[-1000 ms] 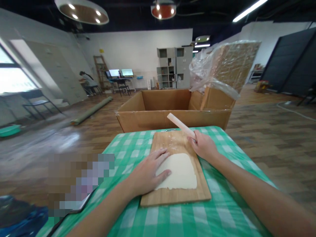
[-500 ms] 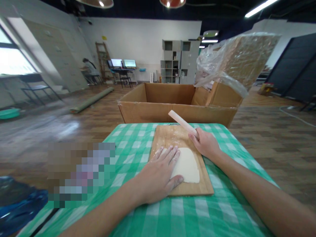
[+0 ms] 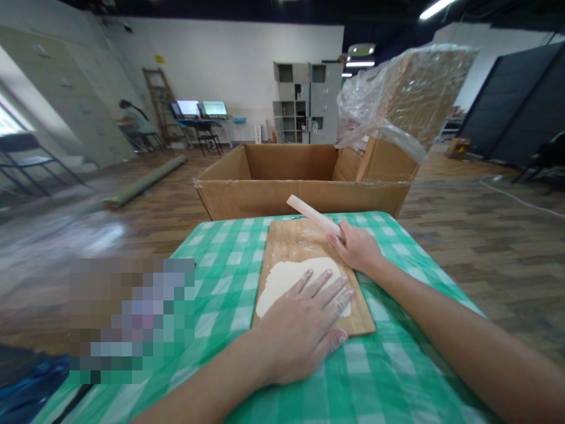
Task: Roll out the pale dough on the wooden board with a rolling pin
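A flat sheet of pale dough [image 3: 282,280] lies on a wooden cutting board [image 3: 286,238] dusted with flour. My left hand [image 3: 304,327] rests palm down over the right and near part of the dough, fingers spread, and covers some of it. My right hand [image 3: 356,246] is wrapped round one end of a light rolling pin [image 3: 312,214]. The pin slants up and to the left above the far right part of the board, apart from the dough.
A green-and-white checked cloth [image 3: 220,253] covers the table. Beyond its far edge stands a large open cardboard box [image 3: 304,197], with a plastic-wrapped piece [image 3: 424,88] at its right. A blurred-out patch [image 3: 136,312] hides something at the left. A person [image 3: 136,121] sits far back left.
My left hand has moved right across the dough, baring its left part. The right hand still grips the rolling pin in about the same place. The whole view has shifted slightly.
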`<state>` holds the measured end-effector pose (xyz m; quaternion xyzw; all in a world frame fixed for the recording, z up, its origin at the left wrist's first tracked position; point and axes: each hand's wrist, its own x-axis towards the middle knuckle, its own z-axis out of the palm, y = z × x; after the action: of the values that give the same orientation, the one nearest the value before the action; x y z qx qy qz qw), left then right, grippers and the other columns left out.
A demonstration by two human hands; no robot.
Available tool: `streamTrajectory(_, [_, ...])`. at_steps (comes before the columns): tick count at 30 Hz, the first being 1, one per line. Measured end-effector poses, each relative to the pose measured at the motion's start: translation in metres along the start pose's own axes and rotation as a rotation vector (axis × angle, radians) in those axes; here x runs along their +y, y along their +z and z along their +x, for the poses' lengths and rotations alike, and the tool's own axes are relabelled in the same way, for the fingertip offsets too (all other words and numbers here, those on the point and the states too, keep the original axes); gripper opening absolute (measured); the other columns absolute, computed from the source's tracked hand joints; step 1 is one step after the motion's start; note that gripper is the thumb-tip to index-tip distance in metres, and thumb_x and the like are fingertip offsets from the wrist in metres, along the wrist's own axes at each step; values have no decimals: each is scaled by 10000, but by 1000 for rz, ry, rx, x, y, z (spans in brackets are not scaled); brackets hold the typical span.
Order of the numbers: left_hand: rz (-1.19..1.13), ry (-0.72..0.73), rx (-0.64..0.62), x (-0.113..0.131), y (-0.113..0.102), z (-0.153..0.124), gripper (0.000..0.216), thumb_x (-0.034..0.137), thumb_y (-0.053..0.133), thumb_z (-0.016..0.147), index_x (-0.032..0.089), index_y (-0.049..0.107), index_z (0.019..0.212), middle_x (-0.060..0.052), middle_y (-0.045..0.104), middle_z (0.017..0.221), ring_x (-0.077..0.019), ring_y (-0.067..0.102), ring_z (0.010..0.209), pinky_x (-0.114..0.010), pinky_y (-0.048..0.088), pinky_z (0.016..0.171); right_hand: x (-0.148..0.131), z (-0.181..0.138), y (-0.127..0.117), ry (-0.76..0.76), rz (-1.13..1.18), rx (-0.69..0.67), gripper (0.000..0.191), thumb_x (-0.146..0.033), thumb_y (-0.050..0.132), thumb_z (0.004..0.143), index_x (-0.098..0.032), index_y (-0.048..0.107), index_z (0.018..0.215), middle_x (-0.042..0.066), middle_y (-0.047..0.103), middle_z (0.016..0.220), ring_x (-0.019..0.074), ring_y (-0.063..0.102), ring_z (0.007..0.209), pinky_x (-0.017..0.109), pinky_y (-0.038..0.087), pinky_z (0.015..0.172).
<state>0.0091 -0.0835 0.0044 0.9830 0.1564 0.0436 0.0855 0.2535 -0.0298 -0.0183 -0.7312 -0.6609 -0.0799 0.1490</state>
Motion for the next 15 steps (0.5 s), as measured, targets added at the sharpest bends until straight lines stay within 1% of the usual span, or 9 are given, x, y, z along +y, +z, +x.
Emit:
streamTrajectory(3, [-27, 30, 4, 3, -1, 0, 626, 538, 319, 1106, 266, 289, 1669, -37, 270, 1744, -276, 175, 1630, -504, 85, 1336, 1, 0, 0, -10, -1, 11, 404, -549, 371, 1094, -212, 593, 1104, 95, 760, 1010, 265, 690, 882, 337, 385, 704])
streamTrajectory(7, [-58, 53, -38, 3, -6, 0, 643, 505, 410, 1088, 260, 289, 1671, -44, 268, 1741, -284, 192, 1625, -503, 116, 1337, 1, -1, 0, -22, 8, 7, 411, -545, 367, 1097, -207, 600, 1110, 103, 760, 1050, 270, 691, 907, 340, 399, 717])
streamTrajectory(10, [-104, 70, -46, 4, -13, 0, 753, 574, 508, 1036, 250, 278, 1676, -66, 283, 1732, -323, 230, 1612, -538, 165, 1327, 1, -1, -2, -25, 16, -6, 404, -528, 363, 1099, -204, 601, 1126, 104, 763, 1043, 270, 693, 898, 340, 406, 721])
streamTrajectory(12, [-137, 89, -46, 4, -16, 0, 782, 612, 535, 1012, 252, 305, 1667, -65, 315, 1720, -338, 273, 1597, -554, 208, 1316, 2, -2, -4, -29, 16, -11, 397, -521, 364, 1099, -203, 600, 1129, 106, 765, 1038, 273, 695, 899, 340, 406, 718])
streamTrajectory(14, [-164, 86, -26, 2, -18, -2, 707, 587, 517, 1028, 265, 371, 1641, -52, 385, 1692, -324, 348, 1568, -541, 269, 1299, 2, -2, -5, -33, 19, -14, 388, -520, 372, 1096, -207, 600, 1119, 104, 766, 1032, 276, 697, 903, 339, 403, 710])
streamTrajectory(15, [-172, 60, 2, -2, -18, -4, 648, 551, 499, 1044, 270, 408, 1621, -48, 424, 1673, -311, 388, 1548, -527, 304, 1286, 3, -2, -5, -33, 22, -17, 385, -523, 377, 1094, -210, 601, 1113, 102, 766, 1027, 276, 697, 902, 338, 401, 705])
